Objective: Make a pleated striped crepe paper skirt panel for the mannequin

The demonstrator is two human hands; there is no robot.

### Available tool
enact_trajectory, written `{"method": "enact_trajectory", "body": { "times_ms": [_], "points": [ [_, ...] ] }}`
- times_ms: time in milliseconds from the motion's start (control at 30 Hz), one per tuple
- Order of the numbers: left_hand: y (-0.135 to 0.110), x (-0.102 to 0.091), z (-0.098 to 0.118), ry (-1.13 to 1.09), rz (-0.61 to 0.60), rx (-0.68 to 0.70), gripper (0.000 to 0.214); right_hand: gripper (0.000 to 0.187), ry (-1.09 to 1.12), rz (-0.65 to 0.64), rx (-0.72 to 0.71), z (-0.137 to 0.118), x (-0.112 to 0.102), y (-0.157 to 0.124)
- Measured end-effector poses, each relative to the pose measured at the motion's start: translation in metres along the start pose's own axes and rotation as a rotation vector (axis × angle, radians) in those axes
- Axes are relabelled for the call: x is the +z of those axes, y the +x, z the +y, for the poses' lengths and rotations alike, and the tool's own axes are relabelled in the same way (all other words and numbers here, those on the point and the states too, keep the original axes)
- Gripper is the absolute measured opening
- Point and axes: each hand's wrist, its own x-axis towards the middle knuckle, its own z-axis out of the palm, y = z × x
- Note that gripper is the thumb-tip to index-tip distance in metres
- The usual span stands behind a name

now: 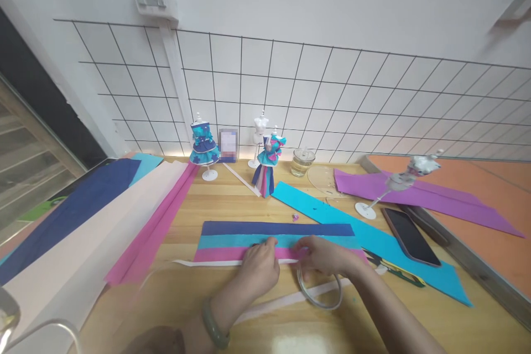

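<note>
A layered paper strip (232,240) lies flat on the table, banded in navy, light blue and pink with a white lower edge. My left hand (261,268), a green bangle at its wrist, has its fingers curled on the strip's lower part. Just to its right, my right hand (323,257) is bent over the same lower edge. A pale ring that looks like a roll of tape (340,293) hangs at my right fingers, which seem closed on it. The fingertips of both hands are partly hidden.
Doll mannequins in paper dresses (204,144) (271,152) stand behind, near a glass cup (302,162). Rightward are a light-blue strip (373,235), scissors (398,272), a phone (410,237), a tilted mannequin (400,180) and purple paper (448,204). Coloured sheets (103,221) lie left.
</note>
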Motion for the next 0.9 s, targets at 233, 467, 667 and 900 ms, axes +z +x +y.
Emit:
{"method": "enact_trajectory", "body": {
  "times_ms": [233, 467, 667, 900],
  "points": [
    [0.002, 0.003, -0.001, 0.032, -0.008, -0.004, 0.039, 0.022, 0.104, 0.039, -0.026, 0.025, -0.017, -0.023],
    [0.002, 0.001, 0.000, 0.024, -0.011, -0.007, 0.036, 0.018, -0.236, 0.392, 0.098, 0.031, -0.017, -0.029],
    [-0.002, -0.003, 0.003, -0.007, 0.003, 0.053, 0.021, 0.019, -0.478, 0.493, 0.152, 0.028, -0.010, -0.026],
    [0.000, 0.002, 0.004, 0.047, 0.013, 0.043, 0.014, 0.020, -0.560, 0.455, 0.178, 0.036, -0.014, -0.020]
  ]
}}
